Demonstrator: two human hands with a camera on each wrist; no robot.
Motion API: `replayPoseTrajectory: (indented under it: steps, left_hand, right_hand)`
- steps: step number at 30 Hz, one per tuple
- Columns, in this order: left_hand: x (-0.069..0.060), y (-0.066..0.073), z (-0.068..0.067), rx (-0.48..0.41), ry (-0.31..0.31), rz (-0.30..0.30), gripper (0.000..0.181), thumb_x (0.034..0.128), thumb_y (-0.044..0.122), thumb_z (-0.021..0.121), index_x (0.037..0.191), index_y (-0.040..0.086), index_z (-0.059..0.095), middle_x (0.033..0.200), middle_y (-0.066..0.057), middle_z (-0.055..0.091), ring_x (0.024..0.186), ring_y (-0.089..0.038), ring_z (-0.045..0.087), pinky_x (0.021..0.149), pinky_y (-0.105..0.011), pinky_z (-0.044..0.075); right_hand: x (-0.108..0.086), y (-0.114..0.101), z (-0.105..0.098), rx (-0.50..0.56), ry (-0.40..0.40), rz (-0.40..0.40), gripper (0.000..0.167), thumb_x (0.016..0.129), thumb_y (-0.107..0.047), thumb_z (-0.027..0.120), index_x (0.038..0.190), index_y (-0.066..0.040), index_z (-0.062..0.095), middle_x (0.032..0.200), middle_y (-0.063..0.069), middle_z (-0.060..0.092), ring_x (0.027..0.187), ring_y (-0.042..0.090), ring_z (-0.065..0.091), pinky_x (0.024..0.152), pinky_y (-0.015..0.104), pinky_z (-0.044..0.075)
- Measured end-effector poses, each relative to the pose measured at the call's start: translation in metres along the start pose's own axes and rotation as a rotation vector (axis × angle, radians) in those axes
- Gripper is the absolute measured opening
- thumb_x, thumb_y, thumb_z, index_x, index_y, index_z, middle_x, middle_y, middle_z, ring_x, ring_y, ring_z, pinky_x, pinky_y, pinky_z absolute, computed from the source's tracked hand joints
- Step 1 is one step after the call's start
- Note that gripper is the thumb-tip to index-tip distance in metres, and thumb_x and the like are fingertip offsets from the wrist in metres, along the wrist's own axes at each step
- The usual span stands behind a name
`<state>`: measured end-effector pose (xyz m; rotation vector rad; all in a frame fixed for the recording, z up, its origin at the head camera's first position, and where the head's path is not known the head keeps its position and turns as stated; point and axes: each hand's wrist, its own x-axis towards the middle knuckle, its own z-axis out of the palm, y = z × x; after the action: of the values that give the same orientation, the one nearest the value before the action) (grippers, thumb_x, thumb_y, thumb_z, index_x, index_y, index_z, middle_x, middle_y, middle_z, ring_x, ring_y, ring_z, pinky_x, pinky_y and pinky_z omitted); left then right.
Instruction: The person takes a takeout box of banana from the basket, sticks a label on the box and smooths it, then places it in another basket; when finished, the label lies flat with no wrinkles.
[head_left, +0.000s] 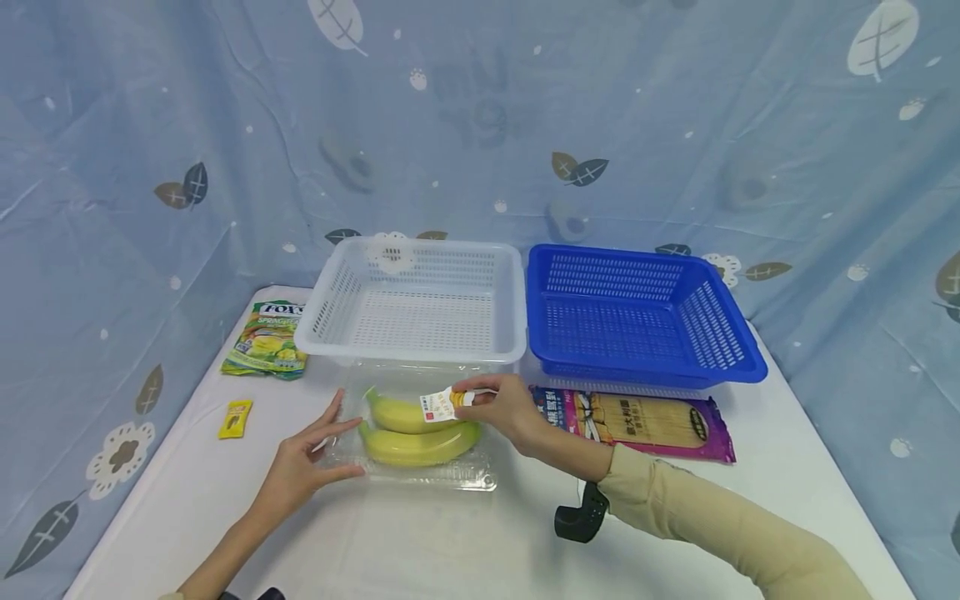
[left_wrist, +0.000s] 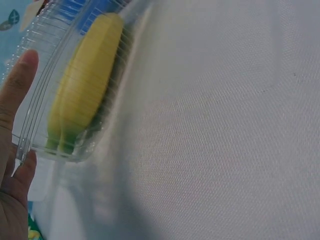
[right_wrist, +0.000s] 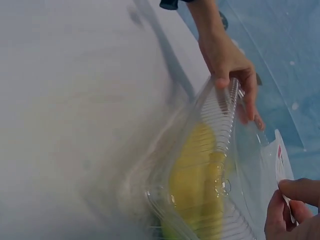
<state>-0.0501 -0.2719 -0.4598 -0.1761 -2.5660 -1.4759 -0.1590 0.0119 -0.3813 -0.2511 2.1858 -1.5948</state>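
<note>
Two yellow bananas [head_left: 420,447] with green stems lie side by side in a clear plastic box [head_left: 450,478] on the table. My left hand [head_left: 303,462] holds the left end of this box, thumb at the near side and fingers spread toward the far side. Above the bananas, my right hand [head_left: 504,410] pinches a small white label [head_left: 438,406] with red marks and a yellow picture. In the right wrist view, the label [right_wrist: 281,162] stands on edge between thumb and fingers, beside the box wall. The box's right end is partly behind my right hand in the head view.
Behind the box stand a white basket [head_left: 412,353] and a blue basket [head_left: 645,371]. A noodle packet [head_left: 652,423] lies at the right, partly behind my right hand. At the left lie a green food packet [head_left: 268,340] and a small yellow packet [head_left: 236,419].
</note>
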Motion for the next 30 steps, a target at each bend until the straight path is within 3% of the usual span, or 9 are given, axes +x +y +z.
replayPoseTrajectory:
  steps: [6, 9, 13, 18, 21, 30]
  left_hand:
    - [-0.001, 0.000, 0.000, 0.006, 0.001, -0.006, 0.064, 0.0656, 0.018, 0.087, 0.125, 0.008, 0.064, 0.156, -0.007, 0.026, 0.130, 0.013, 0.027, 0.093, -0.012, 0.040]
    - [-0.001, 0.000, 0.001, 0.005, -0.001, 0.000, 0.064, 0.0657, 0.018, 0.087, 0.125, 0.008, 0.064, 0.156, -0.008, 0.025, 0.130, 0.013, 0.026, 0.094, -0.016, 0.041]
    - [-0.001, 0.000, 0.001, 0.003, -0.002, 0.000, 0.065, 0.0661, 0.018, 0.087, 0.126, 0.007, 0.063, 0.156, -0.007, 0.025, 0.131, 0.011, 0.026, 0.095, -0.033, 0.044]
    - [0.000, -0.001, 0.001, 0.006, -0.003, -0.010, 0.065, 0.0662, 0.018, 0.087, 0.126, 0.008, 0.063, 0.156, -0.005, 0.025, 0.138, -0.017, 0.030, 0.094, -0.044, 0.045]
    - [0.000, -0.001, 0.001, 0.015, -0.001, -0.012, 0.065, 0.0661, 0.019, 0.087, 0.126, 0.009, 0.064, 0.156, -0.005, 0.026, 0.136, -0.032, 0.031, 0.093, -0.044, 0.045]
    - [-0.001, 0.000, 0.001, 0.021, 0.002, -0.018, 0.064, 0.0661, 0.020, 0.087, 0.126, 0.012, 0.064, 0.156, -0.004, 0.026, 0.136, -0.031, 0.030, 0.094, -0.042, 0.045]
  right_hand:
    - [0.014, -0.002, 0.000, -0.111, -0.107, -0.065, 0.026, 0.077, -0.005, 0.079, 0.102, -0.006, 0.074, 0.091, 0.002, 0.065, 0.076, 0.014, 0.052, 0.063, 0.019, 0.044]
    - [0.026, -0.001, -0.003, -0.139, -0.201, -0.163, 0.026, 0.079, -0.006, 0.078, 0.104, -0.005, 0.073, 0.105, 0.004, 0.069, 0.085, 0.014, 0.057, 0.072, 0.021, 0.050]
    - [0.044, -0.001, -0.006, -0.194, -0.359, -0.335, 0.024, 0.080, -0.004, 0.076, 0.104, -0.001, 0.072, 0.109, 0.009, 0.070, 0.090, 0.013, 0.061, 0.083, 0.024, 0.052]
    - [0.060, -0.005, -0.005, -0.271, -0.492, -0.471, 0.023, 0.077, -0.002, 0.078, 0.099, 0.002, 0.072, 0.101, 0.010, 0.072, 0.083, 0.008, 0.058, 0.079, 0.022, 0.054]
    - [0.066, -0.009, -0.002, -0.315, -0.512, -0.477, 0.023, 0.077, -0.002, 0.079, 0.098, 0.000, 0.072, 0.100, 0.009, 0.072, 0.078, 0.007, 0.055, 0.076, 0.021, 0.054]
    - [0.069, -0.013, 0.010, -0.419, -0.485, -0.519, 0.024, 0.075, -0.004, 0.081, 0.098, -0.002, 0.072, 0.100, 0.007, 0.072, 0.082, 0.009, 0.058, 0.073, 0.018, 0.054]
